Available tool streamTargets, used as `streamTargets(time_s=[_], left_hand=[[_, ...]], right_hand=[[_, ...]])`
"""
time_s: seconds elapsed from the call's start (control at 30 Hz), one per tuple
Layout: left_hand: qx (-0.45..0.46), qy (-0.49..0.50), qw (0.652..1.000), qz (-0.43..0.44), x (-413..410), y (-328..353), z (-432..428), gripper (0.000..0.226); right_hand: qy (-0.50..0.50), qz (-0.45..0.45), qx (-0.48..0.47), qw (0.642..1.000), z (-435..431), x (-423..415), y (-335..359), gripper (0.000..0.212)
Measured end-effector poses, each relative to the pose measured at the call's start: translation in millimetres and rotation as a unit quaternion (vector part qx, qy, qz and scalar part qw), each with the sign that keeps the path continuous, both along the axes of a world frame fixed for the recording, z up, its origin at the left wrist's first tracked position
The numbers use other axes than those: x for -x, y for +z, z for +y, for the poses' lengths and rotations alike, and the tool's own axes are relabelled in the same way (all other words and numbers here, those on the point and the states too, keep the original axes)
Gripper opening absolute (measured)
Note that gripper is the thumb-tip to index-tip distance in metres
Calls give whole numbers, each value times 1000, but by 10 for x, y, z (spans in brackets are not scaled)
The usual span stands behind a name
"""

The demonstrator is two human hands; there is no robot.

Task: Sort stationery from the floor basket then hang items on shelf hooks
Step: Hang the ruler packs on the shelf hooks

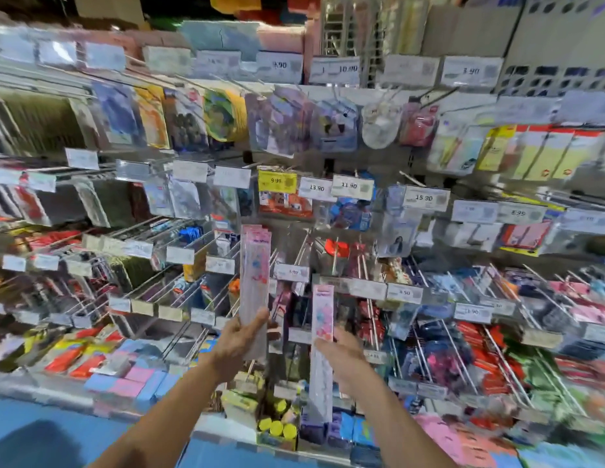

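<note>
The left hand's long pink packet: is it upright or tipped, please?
Upright: the long pink plastic packet stands almost vertical in the left hand.

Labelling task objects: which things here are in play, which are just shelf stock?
In play: left hand gripping pink-topped packet stack; right hand holding single packet; shelf hooks.
Just stock: yellow price tag; yellow-capped bottles; pink and blue pads.

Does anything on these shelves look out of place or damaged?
Nothing looks spilled or damaged, though the picture is blurred. Only the long packets in the left hand and the single packet in the right hand are off the hooks.
</note>
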State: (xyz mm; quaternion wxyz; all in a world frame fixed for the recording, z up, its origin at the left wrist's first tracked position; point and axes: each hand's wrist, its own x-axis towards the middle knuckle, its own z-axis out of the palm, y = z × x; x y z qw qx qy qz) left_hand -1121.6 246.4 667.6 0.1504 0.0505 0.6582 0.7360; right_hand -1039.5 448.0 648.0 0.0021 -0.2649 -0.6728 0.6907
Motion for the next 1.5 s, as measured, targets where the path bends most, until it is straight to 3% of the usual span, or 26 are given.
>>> streamTargets(time_s=[0.03,0.1,0.17,0.23,0.3,0.43,0.57,0.63,0.67,0.73,0.8,0.9,1.0,1.03,1.1,1.13,1.5], left_hand=[[-32,1,999,-11,116,-12,2,35],[36,8,999,7,360,-56,80,40],[81,-32,996,17,717,-220,180,78],[91,-41,994,38,1099,-431,306,109],[82,-51,994,49,1299,-522,399,116],[62,-66,994,64,1617,-693,478,111],[19,-91,983,159,1806,-692,520,88],[-6,-101,977,190,1853,-702,517,87],[-25,-104,973,206,1820,-706,506,77],[-52,-86,966,239,1817,-755,530,48],[-51,-63,956,282,1780,-799,585,36],[-61,-80,936,336,1857,-858,626,36],[-52,-88,926,364,1932,-936,645,88],[-62,-89,923,369,1979,-948,643,81],[-69,-104,915,383,2027,-946,634,40],[-58,-109,913,389,2030,-932,634,31],[-90,-160,898,400,1965,-915,560,23]], right_hand=[[13,-4,-19,1000,49,58,-36,66],[36,-25,-74,996,150,190,-116,47],[39,-33,-137,989,156,315,-150,15],[31,-28,-153,987,201,479,-381,25],[27,-19,-149,988,216,607,-549,25],[60,28,-167,984,190,905,-909,17],[47,95,-169,980,146,1217,-1113,14],[35,122,-183,975,147,1393,-1237,12],[25,144,-189,971,123,1475,-1301,4],[0,183,-210,960,98,1694,-1466,16],[-32,229,-217,948,65,1841,-1593,10],[-71,277,-207,936,32,1932,-1670,23],[-82,293,-238,922,64,2037,-1750,19],[-88,292,-243,921,68,2080,-1772,13],[-104,308,-250,912,66,2128,-1779,10],[-108,327,-247,906,65,2157,-1781,13],[-151,405,-239,870,17,2167,-1808,15]])
